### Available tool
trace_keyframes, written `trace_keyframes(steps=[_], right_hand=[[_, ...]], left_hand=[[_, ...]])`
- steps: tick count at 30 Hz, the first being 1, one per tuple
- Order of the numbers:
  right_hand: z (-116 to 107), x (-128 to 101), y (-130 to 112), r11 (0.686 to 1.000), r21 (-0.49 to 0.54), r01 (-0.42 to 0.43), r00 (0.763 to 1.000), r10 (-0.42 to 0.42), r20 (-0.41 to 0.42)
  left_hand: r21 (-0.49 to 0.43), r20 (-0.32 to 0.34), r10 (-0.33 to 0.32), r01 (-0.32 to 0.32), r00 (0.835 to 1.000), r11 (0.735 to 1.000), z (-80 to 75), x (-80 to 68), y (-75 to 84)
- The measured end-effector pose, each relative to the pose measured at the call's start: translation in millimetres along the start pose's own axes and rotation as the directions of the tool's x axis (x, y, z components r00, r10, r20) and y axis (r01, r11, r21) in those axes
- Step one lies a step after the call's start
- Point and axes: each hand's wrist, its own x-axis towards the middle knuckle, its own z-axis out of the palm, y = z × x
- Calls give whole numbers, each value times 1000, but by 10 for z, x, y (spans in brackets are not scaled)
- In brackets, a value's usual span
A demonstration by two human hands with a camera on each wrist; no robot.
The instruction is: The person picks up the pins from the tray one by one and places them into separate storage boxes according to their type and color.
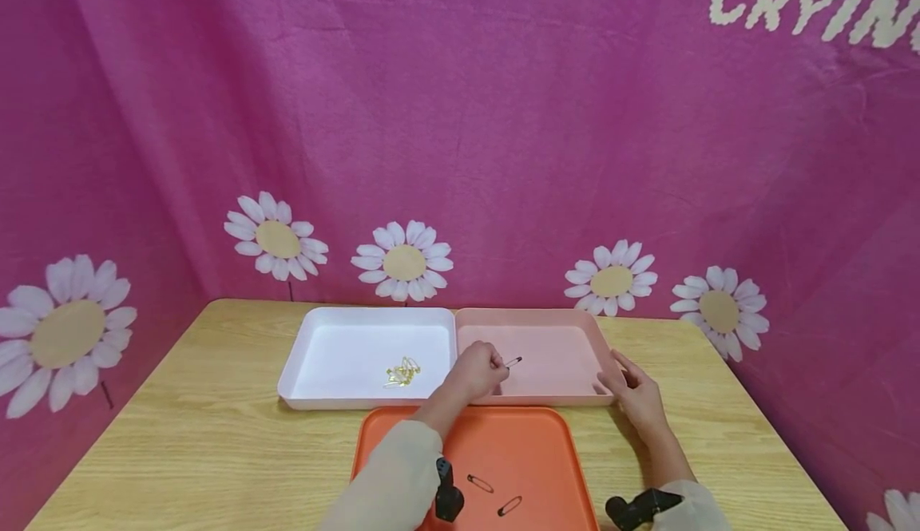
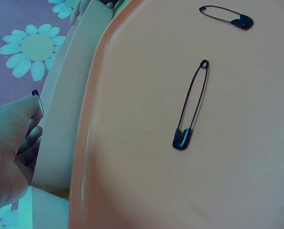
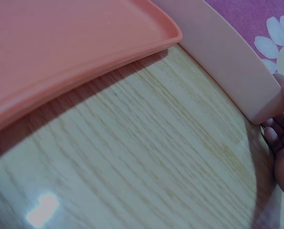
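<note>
Here, a black safety pin (image 1: 513, 362) is pinched between the fingertips of the left hand (image 1: 477, 371), which is held over the left part of the pink tray (image 1: 575, 397), slightly below the centre of the head view. In the left wrist view, the same pin (image 2: 37, 98) is seen as a thin wire projecting from the curled fingers (image 2: 22, 117) at the left edge of the frame.

The right hand (image 1: 636, 394) is placed against the lower right corner of the pink tray, with the fingers relaxed and touching the rim; nothing is gripped by it. In the right wrist view, only the fingertips (image 3: 279, 138) are visible at the right edge, touching the tray corner (image 3: 256, 102).

A white tray (image 1: 302, 359) is positioned directly left of the pink tray, the two rims touching. A small pile of gold safety pins (image 1: 402, 373) is contained in it, near its lower middle.

An orange tray (image 1: 546, 443) is located at the bottom centre of the head view, just below the other two trays. Two further black safety pins (image 1: 480, 483) (image 1: 509, 505) are lying in it, apart from each other. All three trays are supported by a wooden table (image 1: 180, 443). A pink cloth with daisies (image 1: 402, 262) is hung behind the table.
</note>
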Motion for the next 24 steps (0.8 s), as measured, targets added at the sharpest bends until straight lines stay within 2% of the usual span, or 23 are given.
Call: trace_keyframes(steps=[11, 18, 24], right_hand=[[8, -24, -31, 1000, -19, 5, 1000, -5, 5], [0, -20, -23, 999, -37, 7, 1000, -7, 10], [-5, -14, -14, 999, -45, 3, 1000, -2, 8]], left_hand=[[13, -43, -104, 104, 994, 994, 36, -9, 34], [-41, -58, -102, 99, 993, 994, 39, 3, 12], [-29, -52, -71, 69, 996, 997, 28, 2, 21]])
